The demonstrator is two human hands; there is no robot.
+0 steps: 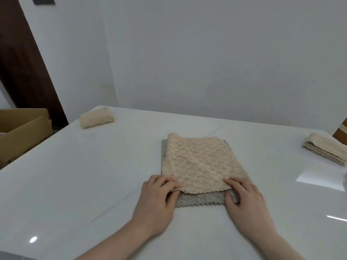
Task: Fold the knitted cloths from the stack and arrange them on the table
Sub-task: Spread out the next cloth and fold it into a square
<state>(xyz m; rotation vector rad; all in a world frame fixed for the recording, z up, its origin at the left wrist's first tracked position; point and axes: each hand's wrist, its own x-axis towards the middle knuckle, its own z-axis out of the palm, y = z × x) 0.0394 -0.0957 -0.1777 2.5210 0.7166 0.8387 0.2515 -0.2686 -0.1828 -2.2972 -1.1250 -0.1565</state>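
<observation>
The beige knitted cloth (201, 163) lies spread on the white table (75, 184), its long axis running away from the person, the near edge between the two hands and the far edge curling up slightly at its left corner. It rests on a grey cloth (199, 200) of about the same outline, whose scalloped near edge shows just below the beige one, between the hands. The left hand (157, 201) pinches the near left corner of the beige cloth, fingers curled over the top and the corner lifted a little off the grey layer. The right hand (244, 203) holds the near right corner, fingers lying over the beige edge and the thumb down on the grey cloth beside it. Far beyond the left hand, near the table's back left corner, sits a folded beige cloth (96, 117), its length running across the table. Well to the right of the right hand, by the table's right edge, lies a stack of cloths (325, 149), angled diagonally. A cardboard box (22, 132) stands off the table to the left.
</observation>
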